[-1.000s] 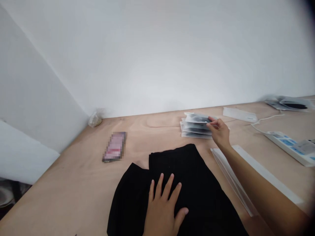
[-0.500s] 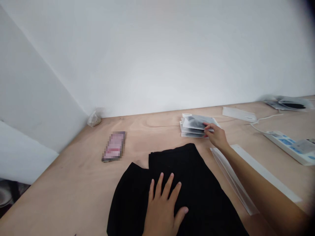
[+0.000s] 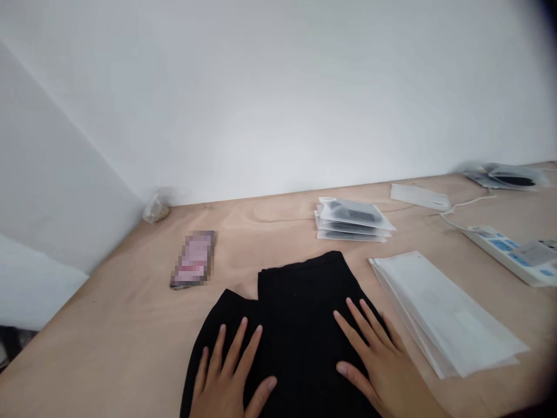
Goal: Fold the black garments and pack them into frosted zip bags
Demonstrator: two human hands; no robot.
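Both hands lie on the folded black garment, which sits at the near edge of the plywood counter. The left hand is flat on the left part of the garment, with the fingers spread and pointing away from the person. The right hand presses on the right part, and its fingers angle toward the left. Each grip is open and spread, and it pinches nothing; only the flat hand rests on the cloth.

There is one garment. Just right of it lies one stack of white translucent bags, and I cannot count them exactly. Beyond the garment is one stack of clear zip bags with dark contents, about four bags. Left of the garment lies one flat rectangular device, and its face is blurred. Farther right of the garment are one white power strip, one white cable and one flat white bag. Farthest right is a small pile of bags, and farthest left is one small clear bag.
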